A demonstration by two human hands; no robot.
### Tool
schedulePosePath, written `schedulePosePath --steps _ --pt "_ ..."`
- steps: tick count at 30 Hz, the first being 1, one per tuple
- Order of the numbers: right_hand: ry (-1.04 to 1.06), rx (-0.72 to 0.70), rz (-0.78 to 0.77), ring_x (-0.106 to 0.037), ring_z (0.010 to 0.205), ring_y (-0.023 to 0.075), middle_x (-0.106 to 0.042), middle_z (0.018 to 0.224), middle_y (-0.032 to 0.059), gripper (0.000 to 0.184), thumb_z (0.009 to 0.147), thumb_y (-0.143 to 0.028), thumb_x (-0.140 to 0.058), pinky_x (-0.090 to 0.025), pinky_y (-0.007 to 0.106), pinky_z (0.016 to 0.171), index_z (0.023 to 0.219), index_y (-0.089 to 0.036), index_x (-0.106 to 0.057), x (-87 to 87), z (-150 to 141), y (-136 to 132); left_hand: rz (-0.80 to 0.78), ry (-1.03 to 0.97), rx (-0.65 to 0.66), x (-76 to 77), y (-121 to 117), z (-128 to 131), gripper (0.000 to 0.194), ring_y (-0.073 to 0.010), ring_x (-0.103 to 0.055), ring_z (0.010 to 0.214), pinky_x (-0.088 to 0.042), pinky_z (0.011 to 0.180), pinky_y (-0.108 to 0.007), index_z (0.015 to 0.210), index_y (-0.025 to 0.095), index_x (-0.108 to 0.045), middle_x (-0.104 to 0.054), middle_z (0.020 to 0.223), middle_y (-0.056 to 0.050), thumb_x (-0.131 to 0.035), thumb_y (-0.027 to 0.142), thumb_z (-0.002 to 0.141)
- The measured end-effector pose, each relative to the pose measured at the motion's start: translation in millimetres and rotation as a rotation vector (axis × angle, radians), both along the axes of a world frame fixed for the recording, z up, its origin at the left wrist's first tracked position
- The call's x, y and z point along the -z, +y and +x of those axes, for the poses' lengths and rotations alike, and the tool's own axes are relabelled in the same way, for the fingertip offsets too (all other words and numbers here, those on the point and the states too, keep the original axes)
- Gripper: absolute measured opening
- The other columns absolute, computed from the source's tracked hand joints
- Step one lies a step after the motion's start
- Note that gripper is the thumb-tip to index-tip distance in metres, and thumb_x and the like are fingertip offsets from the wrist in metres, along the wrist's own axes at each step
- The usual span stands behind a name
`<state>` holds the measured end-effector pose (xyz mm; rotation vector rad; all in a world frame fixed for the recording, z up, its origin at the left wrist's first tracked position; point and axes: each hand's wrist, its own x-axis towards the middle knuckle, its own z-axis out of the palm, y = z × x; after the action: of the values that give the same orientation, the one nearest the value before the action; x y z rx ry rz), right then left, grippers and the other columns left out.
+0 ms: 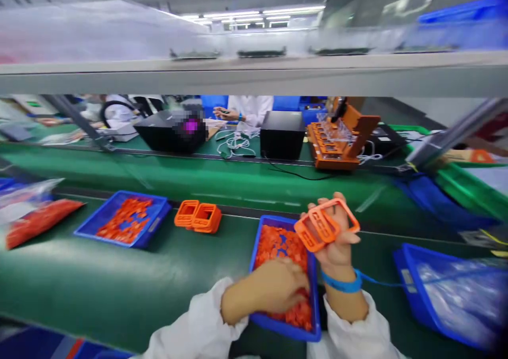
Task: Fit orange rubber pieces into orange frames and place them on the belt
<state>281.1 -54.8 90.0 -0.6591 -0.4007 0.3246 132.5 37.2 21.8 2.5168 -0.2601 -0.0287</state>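
My right hand (337,242), palm toward me and a blue band round its wrist, grips a few orange plastic frames (317,226) fanned out across the fingers. Below and to its left, my left hand (273,287) is inside a blue tray (288,330) of small orange plastic pieces (281,242). Its fingers are curled down among the pieces and slightly blurred. Whatever lies between the fingertips is hidden. Left of this tray, two small stacks of orange frames (198,217) stand side by side on the green bench.
Another blue tray (156,224) of orange pieces is farther left, beside a bag of orange parts (43,218). At right a blue bin (423,301) holds clear plastic bags. A shelf edge (254,81) crosses above. Beyond stand black boxes (281,134), an orange fixture (337,142) and a co-worker (250,110).
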Motion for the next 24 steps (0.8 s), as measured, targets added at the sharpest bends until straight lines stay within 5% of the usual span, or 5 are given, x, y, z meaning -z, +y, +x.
schedulePosePath --steps 6,10,13,18,24 --pt "-0.067 -0.116 0.035 -0.069 0.092 0.0199 -0.07 0.111 0.0032 0.098 0.05 -0.073 -0.102 -0.065 0.031 0.077 0.134 -0.035 -0.068 2.4 -2.1 1.9 0.383 0.146 0.061 7.0 9.2 1.3 0.026 -0.0323 -0.07 0.114 -0.052 0.097 -0.047 0.121 0.021 -0.076 -0.075 0.119 -0.011 -0.07 0.038 0.102" --pt "-0.097 -0.12 0.031 -0.07 0.096 0.0214 -0.072 0.11 0.0033 0.105 0.049 -0.073 -0.102 -0.064 0.031 0.08 0.139 -0.038 -0.062 3.6 -5.2 3.1 0.367 0.142 0.064 9.6 6.8 3.3 0.018 -0.0272 -0.071 0.104 -0.051 0.092 -0.042 0.104 0.02 -0.078 -0.077 0.101 -0.007 -0.062 0.027 0.107" --pt "-0.108 -0.102 0.01 -0.071 0.097 0.0228 -0.073 0.11 0.004 0.103 0.049 -0.074 -0.102 -0.063 0.032 0.08 0.136 -0.037 -0.06 5.5 -4.9 4.1 0.325 0.112 0.048 4.2 10.2 3.3 0.021 -0.0251 -0.071 0.101 -0.052 0.09 -0.038 0.118 0.021 -0.075 -0.075 0.105 -0.008 -0.057 0.02 0.107" --pt "-0.157 -0.033 -0.051 -0.072 0.09 0.0248 -0.074 0.11 0.0058 0.102 0.044 -0.078 -0.101 -0.064 0.035 0.076 0.125 -0.033 -0.057 12.6 0.7 3.5 -0.118 -0.024 -0.078 -36.0 38.7 1.4 0.031 -0.0193 -0.067 0.095 -0.053 0.087 -0.03 0.119 0.019 -0.072 -0.067 0.109 -0.009 -0.045 0.014 0.107" --pt "-0.369 0.034 -0.101 -0.075 0.111 0.0265 -0.075 0.122 0.0087 0.092 0.056 -0.066 -0.103 -0.064 0.036 0.094 0.13 -0.032 -0.06 20.7 -0.6 3.7 -0.688 -0.312 -0.377 -73.3 58.2 17.7 0.034 -0.0176 -0.065 0.086 -0.053 0.081 -0.03 0.1 0.018 -0.067 -0.065 0.097 -0.007 -0.047 0.042 0.113"
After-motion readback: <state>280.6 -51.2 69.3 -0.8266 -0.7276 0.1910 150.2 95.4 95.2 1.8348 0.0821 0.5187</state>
